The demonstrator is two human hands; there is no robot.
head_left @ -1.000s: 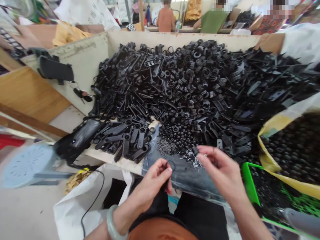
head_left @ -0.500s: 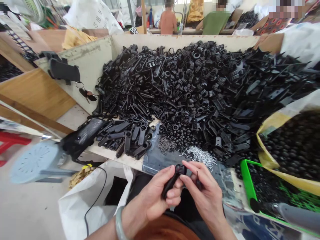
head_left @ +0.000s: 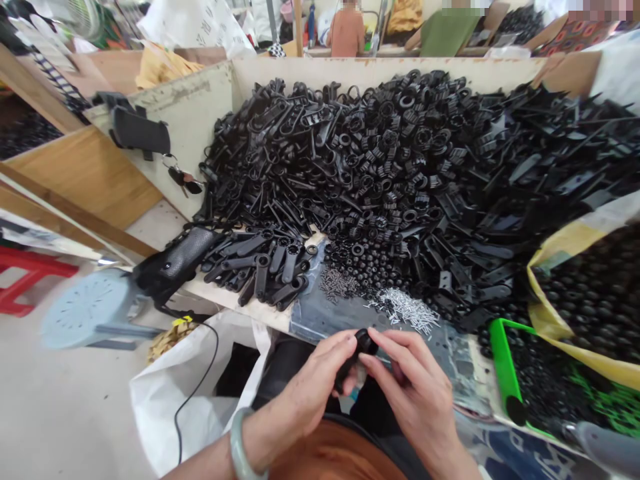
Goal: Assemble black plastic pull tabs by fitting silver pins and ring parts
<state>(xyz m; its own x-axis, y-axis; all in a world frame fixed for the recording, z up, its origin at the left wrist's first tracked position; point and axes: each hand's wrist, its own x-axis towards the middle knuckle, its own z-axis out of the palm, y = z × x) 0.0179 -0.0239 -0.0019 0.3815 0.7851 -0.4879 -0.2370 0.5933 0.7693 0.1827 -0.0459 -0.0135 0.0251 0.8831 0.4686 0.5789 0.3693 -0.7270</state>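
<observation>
My left hand (head_left: 327, 373) is wrapped round a black plastic handle-like part (head_left: 366, 343) with a rounded end, held low in front of the bench. My right hand (head_left: 413, 373) pinches at the rounded end of the same part with thumb and fingertips. What else may be inside the right fingers is hidden. Just beyond the hands lie a heap of silver pins (head_left: 407, 310), a heap of small dark screws (head_left: 339, 283) and small round black pieces (head_left: 375, 267). Similar black handle parts (head_left: 261, 275) lie to the left of these.
A large pile of black plastic parts (head_left: 350, 147) fills the bench behind. At right stand a green tray (head_left: 505, 367) and a yellow-edged sack (head_left: 543, 313) of round black pieces. A white sack (head_left: 155, 413) and blue stool (head_left: 85, 310) are at left. People sit beyond.
The right fingers have closed in on the rounded end of the black part, which has turned slightly. The dark piece seen in the right hand no longer shows. The view has shifted a little.
</observation>
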